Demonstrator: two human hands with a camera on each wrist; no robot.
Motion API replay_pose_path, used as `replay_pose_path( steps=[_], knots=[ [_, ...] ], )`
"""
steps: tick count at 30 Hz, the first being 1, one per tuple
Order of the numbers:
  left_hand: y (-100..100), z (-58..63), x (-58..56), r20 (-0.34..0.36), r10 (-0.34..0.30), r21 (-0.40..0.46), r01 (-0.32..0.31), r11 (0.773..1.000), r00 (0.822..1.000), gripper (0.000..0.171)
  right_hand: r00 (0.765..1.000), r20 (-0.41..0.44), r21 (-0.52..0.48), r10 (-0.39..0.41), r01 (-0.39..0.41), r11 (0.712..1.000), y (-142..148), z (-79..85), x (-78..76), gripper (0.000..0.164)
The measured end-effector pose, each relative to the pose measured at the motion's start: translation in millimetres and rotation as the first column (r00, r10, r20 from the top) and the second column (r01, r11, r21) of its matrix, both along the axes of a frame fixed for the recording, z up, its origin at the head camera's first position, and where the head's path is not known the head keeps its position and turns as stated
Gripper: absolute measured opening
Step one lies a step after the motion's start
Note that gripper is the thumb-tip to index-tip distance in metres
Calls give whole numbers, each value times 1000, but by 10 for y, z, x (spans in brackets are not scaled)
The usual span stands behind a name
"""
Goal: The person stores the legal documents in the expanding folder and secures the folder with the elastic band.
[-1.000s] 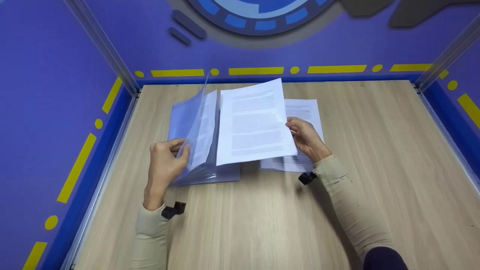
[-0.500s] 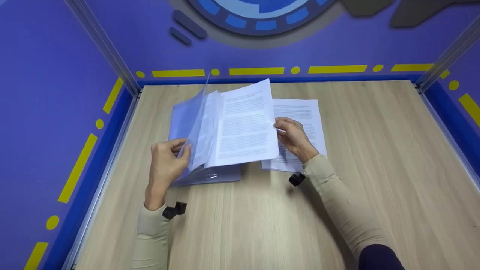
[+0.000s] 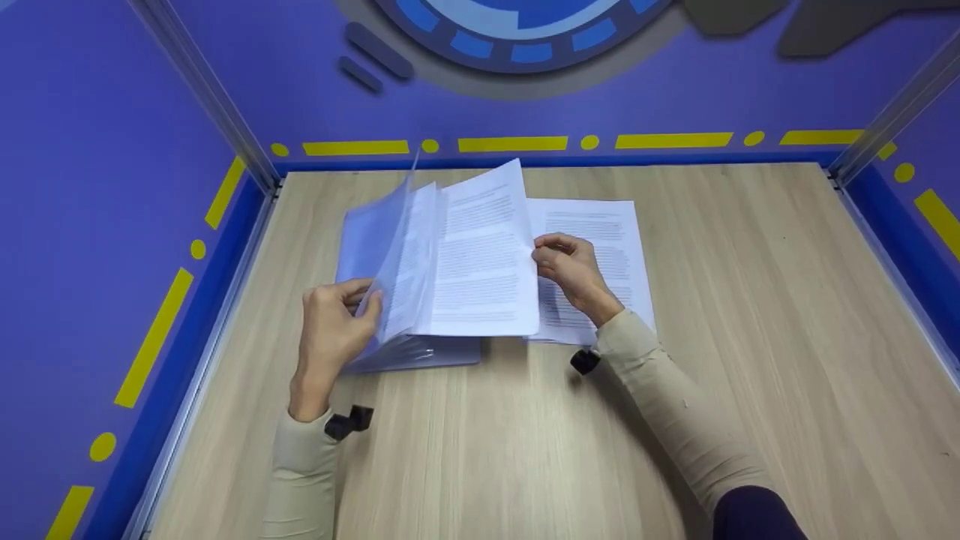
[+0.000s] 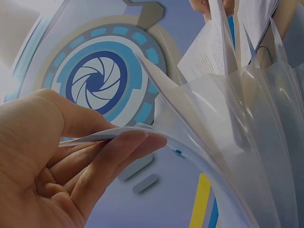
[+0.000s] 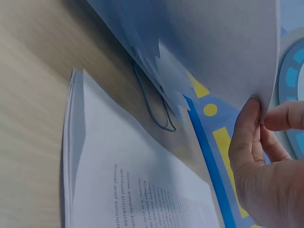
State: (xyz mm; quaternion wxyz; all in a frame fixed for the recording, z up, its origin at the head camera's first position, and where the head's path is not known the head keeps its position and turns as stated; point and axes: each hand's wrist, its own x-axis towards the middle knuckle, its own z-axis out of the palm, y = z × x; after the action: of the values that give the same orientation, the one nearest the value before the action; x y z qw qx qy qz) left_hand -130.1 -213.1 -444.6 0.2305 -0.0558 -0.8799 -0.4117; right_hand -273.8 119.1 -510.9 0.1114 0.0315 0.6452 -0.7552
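A translucent blue folder [image 3: 367, 236] with clear pockets [image 4: 242, 114] stands spread on the table's left half. My left hand [image 3: 334, 322] pinches its raised leaves at the left edge between thumb and fingers. A printed sheet [image 3: 484, 262] slants up out of the pockets, its left part behind clear plastic. The right edge of that sheet is pinched by my right hand [image 3: 576, 270]. Below the right hand lies a stack of printed pages [image 5: 114, 142], partly covered by the raised sheet. How deep the sheet sits in its pocket is hidden.
A thin elastic cord [image 5: 154, 118] hangs in a loop from the folder. The wooden table [image 3: 480, 450] is bounded by a purple-blue back wall [image 3: 637, 112] and side panels. A small black camera [image 3: 351, 422] sits at the left wrist.
My right hand has moved left with the printed sheet, bringing its left edge in behind the clear plastic. More of the stack shows. The left hand has stayed in place.
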Motion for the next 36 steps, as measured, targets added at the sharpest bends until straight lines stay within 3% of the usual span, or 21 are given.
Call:
replay_pose_path(
  steps=[15,29,36],
  knots=[
    [12,-7,8,-10,-20,-2,20,1000,1000,18,994,-48,68,103,-99,993,-238,91,-4,25],
    [8,-12,-2,-12,-17,-13,17,1000,1000,18,990,-64,140,129,-119,983,-482,162,-44,26],
    [16,-4,4,-13,-28,-20,28,999,1000,18,990,-27,140,135,-130,982,-549,129,-78,27]
  ],
)
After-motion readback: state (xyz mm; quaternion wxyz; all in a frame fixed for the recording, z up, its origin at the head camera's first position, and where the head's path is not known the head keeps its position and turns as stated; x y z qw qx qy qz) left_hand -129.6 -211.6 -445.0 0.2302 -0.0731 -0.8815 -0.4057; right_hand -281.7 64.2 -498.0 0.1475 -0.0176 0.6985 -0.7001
